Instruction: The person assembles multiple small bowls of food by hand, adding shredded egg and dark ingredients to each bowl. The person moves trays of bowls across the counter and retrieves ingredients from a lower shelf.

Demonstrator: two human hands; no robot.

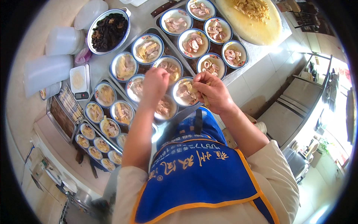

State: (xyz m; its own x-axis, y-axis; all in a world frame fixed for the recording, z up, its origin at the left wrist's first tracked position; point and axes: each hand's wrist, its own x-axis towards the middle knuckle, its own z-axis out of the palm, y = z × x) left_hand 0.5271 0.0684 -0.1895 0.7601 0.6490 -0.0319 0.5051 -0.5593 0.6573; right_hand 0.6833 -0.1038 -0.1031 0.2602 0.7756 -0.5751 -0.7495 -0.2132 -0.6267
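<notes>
My right hand [214, 92] pinches pale yellow food strips [206, 100] over the near edge of a patterned bowl [185, 93], which holds pale pink meat slices and some yellow strips. Left of it, my left hand [156, 83] is closed above the bowls; whatever its fingers hold is hidden. Beside its fingers is a bowl [172, 70] of meat with yellow strips. Farther up, a bowl [148, 49] also has strips lying over its meat. On the tray at the upper right, bowls such as this one [193, 43] show meat slices without strips.
A round cutting board [257, 33] at the far right bears a heap of yellow strips [253, 10]. Far left stand a bowl of dark fungus [109, 31], a small scale [79, 83] and plastic tubs [64, 41]. More filled bowls [105, 94] sit on trays to the left. A knife [164, 7] lies at the back.
</notes>
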